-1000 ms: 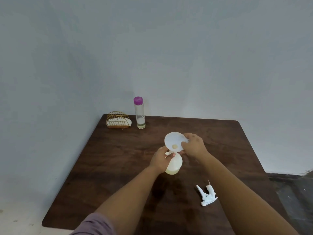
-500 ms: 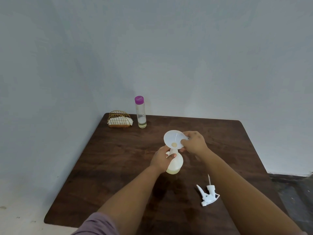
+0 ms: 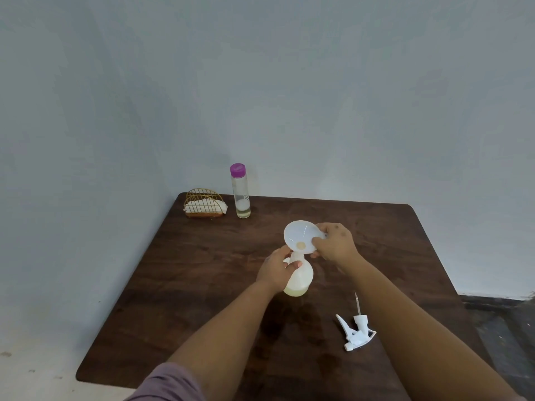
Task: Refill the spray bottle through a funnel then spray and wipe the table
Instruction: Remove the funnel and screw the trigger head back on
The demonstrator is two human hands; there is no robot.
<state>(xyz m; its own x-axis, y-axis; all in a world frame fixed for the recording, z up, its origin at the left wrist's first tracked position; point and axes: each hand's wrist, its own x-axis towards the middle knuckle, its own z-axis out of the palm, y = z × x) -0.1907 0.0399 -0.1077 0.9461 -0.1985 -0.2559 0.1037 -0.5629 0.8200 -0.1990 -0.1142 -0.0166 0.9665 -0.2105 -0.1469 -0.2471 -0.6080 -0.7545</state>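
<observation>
A translucent spray bottle [image 3: 299, 280] with a little yellowish liquid at its bottom stands mid-table, its top off. My left hand [image 3: 275, 269] grips it around the neck and shoulder. A white funnel [image 3: 299, 235] sits with its spout in the bottle's neck, tilted toward me. My right hand [image 3: 334, 243] pinches the funnel's right rim and tab. The white trigger sprayer head [image 3: 356, 331] with its dip tube lies on the table to the right, beside my right forearm.
The dark wooden table [image 3: 202, 285] stands against a pale wall. At its far left corner sit a gold wire holder with white cloths [image 3: 204, 205] and a clear refill bottle with a purple cap [image 3: 240, 192], holding a little liquid. Floor shows at the right.
The funnel has settled lower into the bottle's neck, still tilted. Both hands keep their grips and the view has shifted slightly.
</observation>
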